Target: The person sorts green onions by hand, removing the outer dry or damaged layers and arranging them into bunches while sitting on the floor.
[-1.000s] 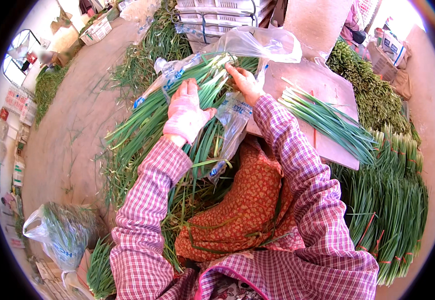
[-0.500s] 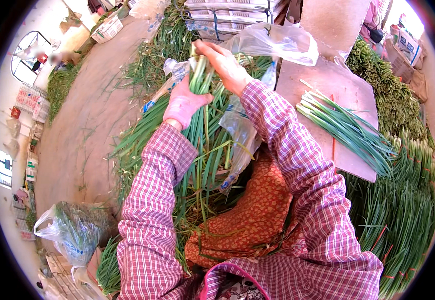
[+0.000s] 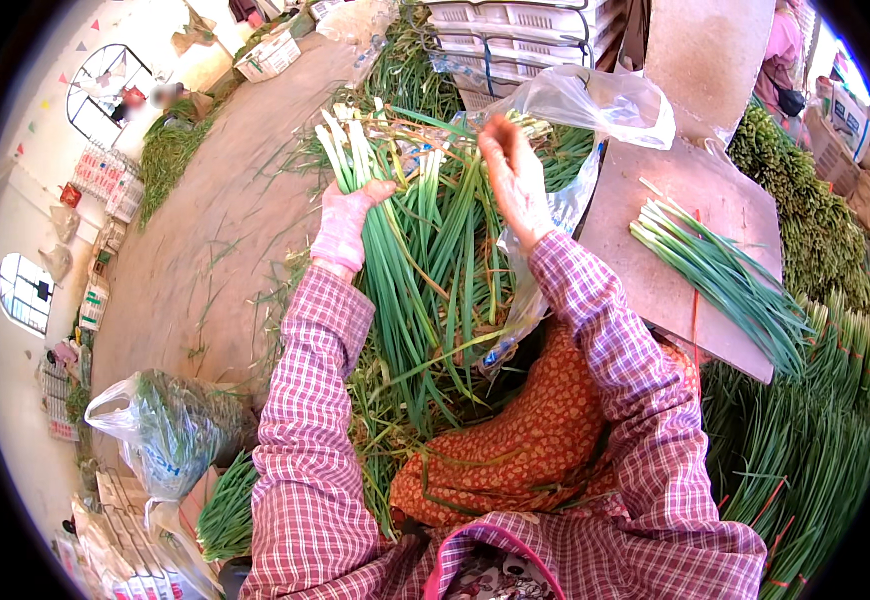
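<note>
My left hand (image 3: 348,222), in a pink glove, grips a bunch of green onions (image 3: 405,260) upright, white root ends up and green leaves hanging over my lap. My right hand (image 3: 515,178) is raised beside the bunch's top and pinches thin dry strands at the root ends. A clear plastic bag (image 3: 595,105) sits just behind my right hand. An orange patterned cloth (image 3: 535,440) covers my lap under the leaves.
A small bundle of green onions (image 3: 725,275) lies on a cardboard sheet (image 3: 675,200) to the right. Large stacks of green onions (image 3: 815,440) fill the right side. A plastic bag of greens (image 3: 170,430) stands at lower left. White crates (image 3: 525,25) sit at the top.
The bunch has been lifted from lying across my lap to standing upright in my left hand. My right hand rose to the root ends at the top.
</note>
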The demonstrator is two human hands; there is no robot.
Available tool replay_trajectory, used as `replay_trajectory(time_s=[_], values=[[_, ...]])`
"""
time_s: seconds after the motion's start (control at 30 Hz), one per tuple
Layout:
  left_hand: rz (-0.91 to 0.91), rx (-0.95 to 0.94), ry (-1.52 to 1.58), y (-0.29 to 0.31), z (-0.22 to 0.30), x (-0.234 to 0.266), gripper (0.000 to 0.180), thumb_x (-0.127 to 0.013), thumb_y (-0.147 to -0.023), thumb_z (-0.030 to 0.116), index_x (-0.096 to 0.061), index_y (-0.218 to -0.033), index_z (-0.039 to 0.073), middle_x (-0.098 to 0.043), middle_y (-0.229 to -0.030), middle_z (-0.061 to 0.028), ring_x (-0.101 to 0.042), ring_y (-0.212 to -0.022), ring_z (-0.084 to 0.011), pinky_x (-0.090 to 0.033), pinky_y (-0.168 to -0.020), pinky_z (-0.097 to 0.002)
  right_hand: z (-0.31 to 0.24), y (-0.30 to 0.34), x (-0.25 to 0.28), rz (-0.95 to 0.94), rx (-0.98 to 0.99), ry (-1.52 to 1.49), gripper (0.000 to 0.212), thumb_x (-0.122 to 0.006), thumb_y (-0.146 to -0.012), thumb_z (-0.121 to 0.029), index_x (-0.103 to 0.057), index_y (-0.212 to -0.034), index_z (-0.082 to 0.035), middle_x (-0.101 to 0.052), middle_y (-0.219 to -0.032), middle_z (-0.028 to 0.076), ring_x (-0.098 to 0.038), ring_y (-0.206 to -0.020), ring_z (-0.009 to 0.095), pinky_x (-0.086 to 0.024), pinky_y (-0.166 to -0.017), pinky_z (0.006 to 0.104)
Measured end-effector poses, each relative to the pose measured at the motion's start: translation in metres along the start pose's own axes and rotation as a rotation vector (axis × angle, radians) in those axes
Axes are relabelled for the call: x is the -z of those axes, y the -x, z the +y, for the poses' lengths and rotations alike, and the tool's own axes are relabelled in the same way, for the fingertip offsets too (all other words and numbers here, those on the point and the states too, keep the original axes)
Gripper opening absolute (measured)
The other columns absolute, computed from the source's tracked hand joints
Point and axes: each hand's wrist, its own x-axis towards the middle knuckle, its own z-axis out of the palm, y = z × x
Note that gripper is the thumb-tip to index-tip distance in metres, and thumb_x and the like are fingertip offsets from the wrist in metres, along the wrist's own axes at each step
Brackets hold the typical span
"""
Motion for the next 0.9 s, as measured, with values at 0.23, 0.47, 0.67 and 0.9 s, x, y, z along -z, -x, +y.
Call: replay_trajectory(time_s=[0.23, 0.47, 0.67, 0.9], values=[[-0.026, 0.018, -0.027, 0.009, 0.001, -0.005, 0.038, -0.072, -0.066, 0.000, -0.058, -0.102, 0.001, -0.064, -0.087, -0.0034, -0.059, -0.074, -0.0127, -0.049, -0.070, -0.0268, 0.006, 0.014, -0.011, -0.219, 0.354, 0.851, 0.016, -0.057, -0.077, -0.020, -0.064, -0.083, -0.007, -0.060, -0.080, 0.014, -0.058, -0.081, 0.033, -0.047, -0.073, 0.0411], [-0.253, -0.201, -0.200, 0.023, -0.013, 0.008, 0.074, -0.081, -0.061, 0.011, -0.042, -0.122, 0.003, -0.059, -0.108, -0.0053, -0.056, -0.095, -0.0130, -0.047, -0.084, -0.0275, -0.009, 0.021, -0.037, -0.351, 0.121, 0.460, 0.019, -0.053, -0.077, -0.015, -0.060, -0.090, -0.004, -0.058, -0.089, 0.020, -0.057, -0.084, 0.036, -0.046, -0.075, 0.0427], [-0.043, -0.140, -0.160, 0.019, -0.027, 0.014, 0.041, -0.070, -0.070, 0.008, -0.055, -0.108, 0.003, -0.061, -0.097, -0.0016, -0.057, -0.085, -0.0110, -0.047, -0.076, -0.0264, -0.019, 0.028, -0.064, -0.333, 0.346, 0.552, 0.019, -0.054, -0.076, -0.012, -0.058, -0.092, -0.002, -0.056, -0.092, 0.016, -0.052, -0.092, 0.033, -0.041, -0.081, 0.0414], [0.113, 0.038, -0.004, 0.017, -0.026, 0.018, 0.032, -0.070, -0.068, 0.001, -0.060, -0.098, 0.001, -0.062, -0.082, -0.0039, -0.059, -0.071, -0.0150, -0.049, -0.066, -0.0264, 0.016, 0.034, -0.028, -0.332, 0.484, 0.901, 0.059, -0.066, -0.074, -0.028, -0.042, -0.125, -0.010, -0.053, -0.107, 0.008, -0.046, -0.108, 0.026, -0.026, -0.098, 0.0548]])
